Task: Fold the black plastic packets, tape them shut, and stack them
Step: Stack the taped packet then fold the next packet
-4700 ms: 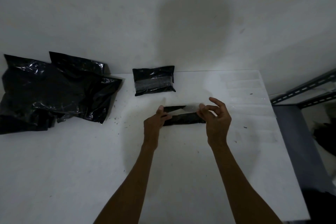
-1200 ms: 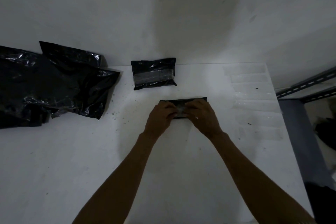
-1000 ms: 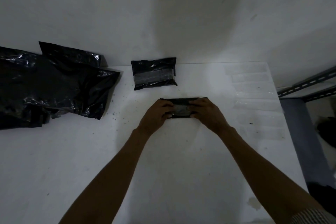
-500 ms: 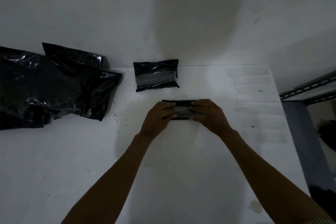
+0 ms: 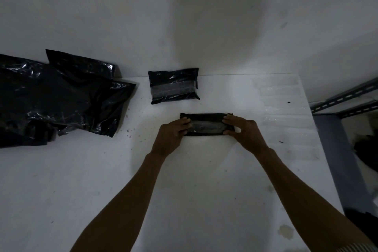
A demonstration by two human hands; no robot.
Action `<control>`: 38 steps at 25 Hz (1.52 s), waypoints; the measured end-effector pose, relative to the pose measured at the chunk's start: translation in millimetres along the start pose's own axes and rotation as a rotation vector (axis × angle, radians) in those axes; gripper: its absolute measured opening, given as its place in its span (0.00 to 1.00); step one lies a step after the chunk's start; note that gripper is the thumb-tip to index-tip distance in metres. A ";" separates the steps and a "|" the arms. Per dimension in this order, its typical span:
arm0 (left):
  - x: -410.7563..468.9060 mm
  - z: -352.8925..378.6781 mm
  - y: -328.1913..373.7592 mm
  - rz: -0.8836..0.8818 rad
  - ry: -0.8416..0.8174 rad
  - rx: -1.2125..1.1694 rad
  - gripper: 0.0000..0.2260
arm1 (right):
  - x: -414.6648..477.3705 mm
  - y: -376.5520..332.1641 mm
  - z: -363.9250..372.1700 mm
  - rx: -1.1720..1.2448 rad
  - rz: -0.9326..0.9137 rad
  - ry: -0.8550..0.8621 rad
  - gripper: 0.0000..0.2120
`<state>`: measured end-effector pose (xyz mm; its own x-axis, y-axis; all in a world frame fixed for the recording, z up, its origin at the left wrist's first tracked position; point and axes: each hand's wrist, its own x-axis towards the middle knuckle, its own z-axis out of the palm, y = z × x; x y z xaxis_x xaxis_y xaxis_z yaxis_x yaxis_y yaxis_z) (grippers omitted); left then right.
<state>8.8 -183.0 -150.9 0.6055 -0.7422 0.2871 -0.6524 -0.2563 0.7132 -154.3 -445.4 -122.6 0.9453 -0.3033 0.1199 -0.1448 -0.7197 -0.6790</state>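
A folded black plastic packet (image 5: 206, 124) lies flat on the white table (image 5: 102, 180), with a strip of clear tape along its top. My left hand (image 5: 170, 136) grips its left end and my right hand (image 5: 243, 131) grips its right end, fingers pressing down on the tape. Behind it, near the wall, lies a taped folded packet (image 5: 173, 86). A heap of unfolded black plastic packets (image 5: 55, 98) covers the far left of the table.
Several clear tape strips (image 5: 284, 108) are stuck along the table's right edge. A grey metal shelf frame (image 5: 347, 98) stands to the right of the table. A white wall rises behind the table.
Both hands brought a tape strip down onto the folded packet and pressed it. In the last second my hands slid apart from the packet's middle toward its ends.
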 end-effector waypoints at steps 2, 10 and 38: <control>3.0 2.7 13.7 0.000 0.043 0.065 0.12 | -1.8 -10.4 5.4 -0.134 -0.023 -0.023 0.26; 14.4 20.3 15.4 0.007 -0.063 0.038 0.12 | -5.7 -14.1 34.3 -0.180 -0.089 0.081 0.16; 25.5 6.2 11.0 -0.039 -0.092 -0.021 0.13 | 8.2 -21.0 31.9 -0.238 0.048 -0.018 0.19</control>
<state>14.2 -208.7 -139.7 0.5852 -0.7861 0.1992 -0.6189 -0.2743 0.7360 -134.1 -412.9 -130.5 0.9404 -0.3313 0.0770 -0.2527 -0.8320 -0.4939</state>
